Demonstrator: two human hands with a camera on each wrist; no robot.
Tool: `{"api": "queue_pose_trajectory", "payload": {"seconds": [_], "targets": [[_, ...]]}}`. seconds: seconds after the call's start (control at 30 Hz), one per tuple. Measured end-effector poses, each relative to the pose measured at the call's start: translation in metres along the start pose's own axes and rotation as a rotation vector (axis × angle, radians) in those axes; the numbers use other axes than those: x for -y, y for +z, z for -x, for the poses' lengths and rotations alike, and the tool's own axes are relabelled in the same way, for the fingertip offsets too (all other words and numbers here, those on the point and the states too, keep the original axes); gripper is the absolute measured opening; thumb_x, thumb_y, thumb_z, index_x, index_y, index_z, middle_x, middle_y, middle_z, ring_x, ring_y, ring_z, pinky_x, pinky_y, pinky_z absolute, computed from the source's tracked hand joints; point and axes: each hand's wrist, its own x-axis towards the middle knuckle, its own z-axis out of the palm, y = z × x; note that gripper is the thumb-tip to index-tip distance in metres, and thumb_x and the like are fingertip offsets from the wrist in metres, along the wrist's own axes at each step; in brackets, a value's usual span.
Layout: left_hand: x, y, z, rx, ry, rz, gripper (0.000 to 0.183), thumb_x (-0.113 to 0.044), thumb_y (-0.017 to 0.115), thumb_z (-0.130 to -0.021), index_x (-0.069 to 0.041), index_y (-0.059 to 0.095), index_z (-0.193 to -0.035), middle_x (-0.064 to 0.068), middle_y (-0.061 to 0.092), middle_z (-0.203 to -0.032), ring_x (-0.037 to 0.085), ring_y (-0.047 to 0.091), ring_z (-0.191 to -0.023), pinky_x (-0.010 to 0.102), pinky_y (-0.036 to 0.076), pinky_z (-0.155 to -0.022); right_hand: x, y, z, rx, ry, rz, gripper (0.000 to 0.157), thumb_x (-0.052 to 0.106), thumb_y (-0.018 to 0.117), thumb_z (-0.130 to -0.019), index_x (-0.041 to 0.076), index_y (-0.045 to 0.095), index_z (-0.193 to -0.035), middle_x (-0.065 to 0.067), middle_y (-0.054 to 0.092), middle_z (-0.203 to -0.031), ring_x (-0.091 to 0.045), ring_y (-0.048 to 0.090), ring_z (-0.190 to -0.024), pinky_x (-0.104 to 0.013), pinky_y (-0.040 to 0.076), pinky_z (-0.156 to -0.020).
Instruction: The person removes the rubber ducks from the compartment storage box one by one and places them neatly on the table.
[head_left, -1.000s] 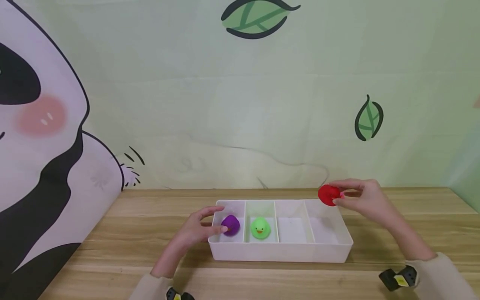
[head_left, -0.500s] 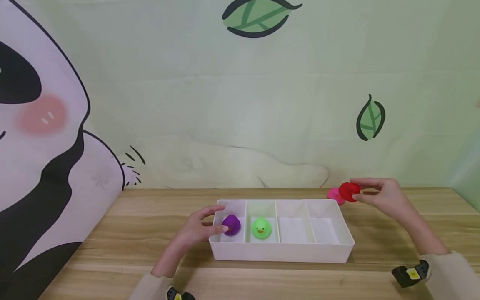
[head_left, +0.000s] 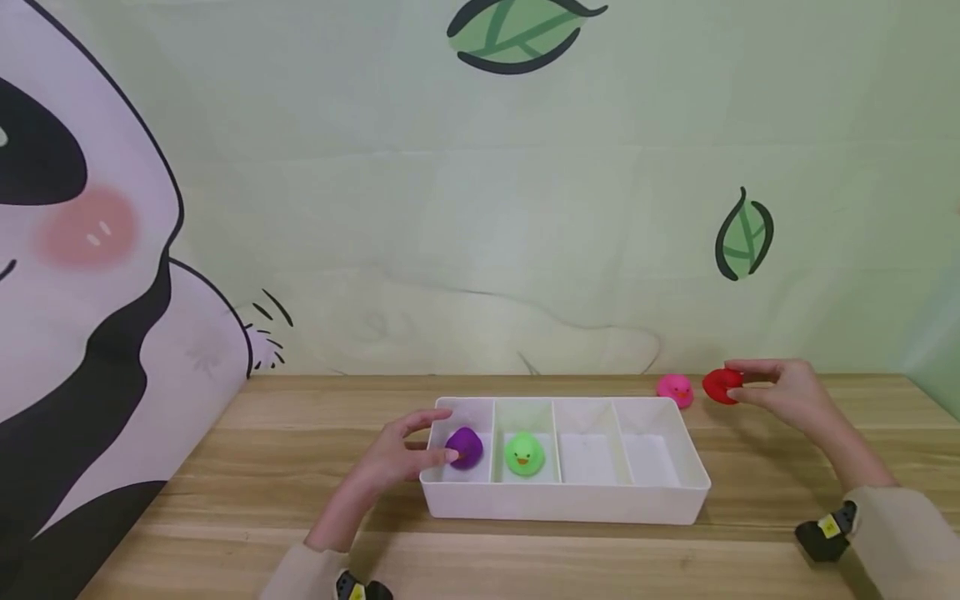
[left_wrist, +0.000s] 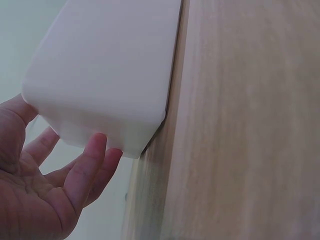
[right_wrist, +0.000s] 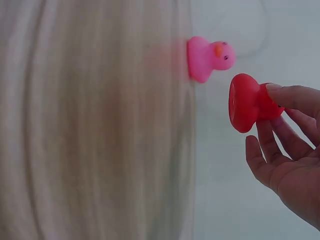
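My right hand [head_left: 798, 396] pinches a red rubber duck [head_left: 722, 386] between thumb and fingers, beyond the back right corner of the white divided box [head_left: 570, 502]. In the right wrist view the red duck [right_wrist: 245, 104] is held by its head, with its flat base turned outward. A pink rubber duck [head_left: 677, 390] stands just left of it on the table. My left hand [head_left: 393, 454] holds the box's left end, thumb over the rim and fingers against the outer end wall [left_wrist: 90, 127]. A purple duck [head_left: 465, 448] sits in the leftmost compartment, by the thumb, and a green duck [head_left: 524, 454] in the one beside it.
The box stands on a wood-grain table [head_left: 600, 558]. Close behind the table's back edge hangs a pale green backdrop [head_left: 420, 217] with printed leaves and a large panda. Small black devices [head_left: 825, 533] are strapped at both wrists.
My right hand has moved right with the red duck, away from the pink duck, which now shows fully. The left hand stays at the box's end.
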Motion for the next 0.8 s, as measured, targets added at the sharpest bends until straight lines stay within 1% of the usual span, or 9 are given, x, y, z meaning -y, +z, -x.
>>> {"api": "queue_pose_trajectory", "payload": {"seconds": [0.07,0.17,0.2,0.23,0.33,0.57,0.8], "targets": [[0.000,0.000,0.000,0.002,-0.001,-0.001,0.055,-0.020,0.076,-0.073,-0.017,0.056,-0.124,0.015,0.041,-0.138,0.047,0.044,-0.116,0.048,0.052,-0.077,0.005,0.000,0.002,0.022,-0.018,-0.017,0.051,0.021,0.068,-0.081,-0.004,0.054,-0.122,-0.029,0.055,-0.115,-0.040,0.046,-0.104,-0.043,0.046,-0.072],[0.000,0.000,0.000,0.003,-0.002,-0.002,0.055,-0.020,0.076,-0.073,-0.018,0.056,-0.124,0.015,0.040,-0.138,0.047,0.044,-0.116,0.048,0.052,-0.077,0.011,0.001,0.003,0.024,-0.023,0.007,0.047,0.015,0.066,-0.081,-0.007,0.053,-0.121,-0.030,0.055,-0.115,-0.041,0.048,-0.104,-0.042,0.047,-0.074],[-0.001,0.000,0.000,0.003,-0.002,-0.002,0.054,-0.020,0.076,-0.074,-0.018,0.056,-0.124,0.015,0.041,-0.138,0.047,0.044,-0.116,0.048,0.052,-0.077,0.012,0.002,0.003,0.038,-0.042,0.013,0.048,0.014,0.065,-0.082,-0.010,0.051,-0.121,-0.033,0.053,-0.116,-0.044,0.047,-0.105,-0.042,0.046,-0.078],[-0.001,0.000,0.001,0.003,-0.002,-0.001,0.054,-0.020,0.076,-0.074,-0.018,0.056,-0.124,0.015,0.041,-0.138,0.047,0.044,-0.116,0.048,0.052,-0.077,0.013,0.002,0.002,0.038,-0.043,0.018,0.047,0.012,0.064,-0.082,-0.010,0.051,-0.121,-0.033,0.053,-0.116,-0.044,0.047,-0.105,-0.040,0.046,-0.077],[-0.001,-0.001,0.001,0.003,0.003,0.001,0.055,-0.020,0.076,-0.073,-0.018,0.056,-0.124,0.015,0.041,-0.138,0.047,0.044,-0.116,0.048,0.052,-0.078,0.014,0.005,-0.001,0.044,-0.037,0.033,0.046,0.010,0.063,-0.082,-0.011,0.051,-0.120,-0.033,0.053,-0.116,-0.045,0.048,-0.104,-0.040,0.046,-0.077],[0.000,-0.001,0.001,0.008,0.015,0.003,0.055,-0.020,0.076,-0.073,-0.018,0.056,-0.124,0.016,0.038,-0.140,0.047,0.044,-0.116,0.048,0.052,-0.077,0.013,0.009,-0.007,0.081,0.001,0.046,0.047,0.011,0.062,-0.082,-0.011,0.049,-0.122,-0.035,0.049,-0.119,-0.045,0.046,-0.105,-0.051,0.046,-0.083],[0.001,-0.001,0.001,0.008,0.011,0.010,0.053,-0.019,0.075,-0.075,-0.019,0.056,-0.124,0.015,0.038,-0.140,0.047,0.043,-0.117,0.049,0.052,-0.078,0.012,0.011,-0.009,0.103,0.018,0.071,0.047,0.008,0.062,-0.081,-0.011,0.050,-0.122,-0.035,0.048,-0.119,-0.046,0.046,-0.104,-0.052,0.045,-0.083]]}}
